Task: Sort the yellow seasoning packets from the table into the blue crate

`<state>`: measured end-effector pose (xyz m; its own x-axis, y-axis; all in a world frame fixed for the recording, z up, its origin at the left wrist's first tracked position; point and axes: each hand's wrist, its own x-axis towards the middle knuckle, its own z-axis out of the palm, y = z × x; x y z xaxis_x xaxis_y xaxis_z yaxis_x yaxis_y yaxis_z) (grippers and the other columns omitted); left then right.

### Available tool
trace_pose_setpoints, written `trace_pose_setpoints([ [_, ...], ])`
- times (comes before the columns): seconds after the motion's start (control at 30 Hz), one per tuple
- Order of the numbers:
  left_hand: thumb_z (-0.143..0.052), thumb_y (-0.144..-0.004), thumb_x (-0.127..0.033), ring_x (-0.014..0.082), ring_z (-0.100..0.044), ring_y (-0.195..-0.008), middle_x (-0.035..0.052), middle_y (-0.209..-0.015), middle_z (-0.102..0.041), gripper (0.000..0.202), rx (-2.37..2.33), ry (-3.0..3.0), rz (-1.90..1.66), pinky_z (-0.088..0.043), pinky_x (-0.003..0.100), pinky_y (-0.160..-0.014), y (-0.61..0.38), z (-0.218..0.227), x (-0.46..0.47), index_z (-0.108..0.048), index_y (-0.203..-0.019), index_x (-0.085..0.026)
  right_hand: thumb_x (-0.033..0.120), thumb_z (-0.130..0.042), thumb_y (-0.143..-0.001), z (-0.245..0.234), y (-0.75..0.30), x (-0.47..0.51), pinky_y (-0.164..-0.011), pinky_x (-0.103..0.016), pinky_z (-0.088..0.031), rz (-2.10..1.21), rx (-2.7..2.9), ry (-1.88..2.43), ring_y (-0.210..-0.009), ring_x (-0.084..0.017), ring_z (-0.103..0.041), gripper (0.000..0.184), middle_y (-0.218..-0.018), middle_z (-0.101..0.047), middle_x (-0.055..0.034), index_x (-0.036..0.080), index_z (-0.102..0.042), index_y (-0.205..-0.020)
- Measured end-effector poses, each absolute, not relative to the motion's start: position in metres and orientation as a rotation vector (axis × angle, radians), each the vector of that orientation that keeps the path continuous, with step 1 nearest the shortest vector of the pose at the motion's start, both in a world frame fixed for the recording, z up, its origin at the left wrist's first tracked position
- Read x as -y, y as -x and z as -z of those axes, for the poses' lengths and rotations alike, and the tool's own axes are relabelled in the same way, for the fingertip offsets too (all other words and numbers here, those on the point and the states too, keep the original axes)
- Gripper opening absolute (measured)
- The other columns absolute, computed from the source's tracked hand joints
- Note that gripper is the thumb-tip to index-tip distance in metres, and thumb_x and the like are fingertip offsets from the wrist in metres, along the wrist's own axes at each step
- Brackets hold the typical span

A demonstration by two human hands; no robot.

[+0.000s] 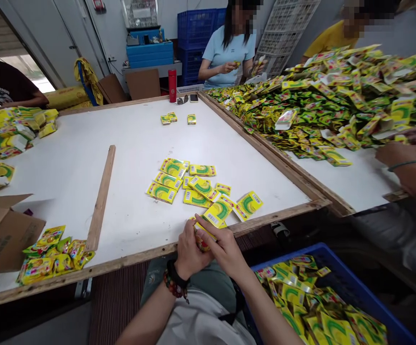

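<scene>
My left hand (189, 251) and my right hand (224, 249) meet at the near edge of the white table (132, 143), both closed round a small yellow and green packet (202, 237) held between them. Just beyond my fingers lies a loose cluster of several flat yellow-green packets (196, 187) on the table top. A blue crate (340, 282) filled with the same packets stands at my lower right, beside my right forearm.
A wooden strip (102, 196) lies on the table at left, near a cardboard box (3, 235) and shiny sachets (51, 254). A big heap of packets (340, 96) covers the neighbouring table at right, where other people's hands (398, 153) work. Another person sits at the far end.
</scene>
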<state>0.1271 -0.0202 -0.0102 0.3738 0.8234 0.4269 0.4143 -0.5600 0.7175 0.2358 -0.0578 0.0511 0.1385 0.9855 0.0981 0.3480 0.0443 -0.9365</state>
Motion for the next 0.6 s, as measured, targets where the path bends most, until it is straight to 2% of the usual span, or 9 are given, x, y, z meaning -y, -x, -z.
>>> trace_pose_setpoints([
  [0.2,-0.063,-0.067,-0.036,0.0274,-0.066,-0.085,0.0094,-0.098,-0.063,0.064,-1.108,-2.135,-1.0,-0.053,0.038,-0.066,-0.126,0.01,0.02,-0.035,-0.122,-0.019,0.044,-0.054,-0.091,-0.052,-0.24,0.052,-0.105,-0.051,-0.041,-0.974,1.239,1.474,-0.117,-0.031,-0.06,0.041,-0.127,-0.064,-0.0037,0.022,-0.064,-0.124],
  [0.37,-0.065,-0.064,-0.036,0.0293,-0.066,-0.084,0.0089,-0.097,-0.063,0.065,-1.117,-2.135,-0.956,-0.053,0.039,-0.064,-0.128,0.011,0.021,-0.036,-0.12,-0.02,0.044,-0.055,-0.091,-0.054,-0.245,0.053,-0.103,-0.051,-0.044,-1.042,1.222,1.438,-0.115,-0.031,-0.062,0.04,-0.122,-0.067,-0.0053,0.02,-0.066,-0.121],
  [0.43,-0.066,-0.064,-0.036,0.0288,-0.066,-0.081,0.0085,-0.096,-0.063,0.064,-1.137,-2.125,-0.955,-0.053,0.039,-0.063,-0.127,0.013,0.02,-0.037,-0.12,-0.02,0.042,-0.051,-0.093,-0.058,-0.243,0.056,-0.102,-0.05,-0.045,-0.996,1.323,1.468,-0.116,-0.031,-0.062,0.041,-0.124,-0.066,-0.0063,0.02,-0.063,-0.125],
  [0.6,-0.058,-0.074,-0.03,0.0252,-0.063,-0.067,0.009,-0.086,-0.063,0.049,-1.156,-2.104,-0.91,-0.05,0.036,-0.057,-0.124,0.02,0.021,-0.041,-0.118,-0.017,0.033,-0.047,-0.095,-0.06,-0.231,0.061,-0.098,-0.047,-0.049,-0.672,1.724,1.577,-0.121,-0.031,-0.058,0.049,-0.136,-0.057,-0.0115,0.022,-0.044,-0.143],
])
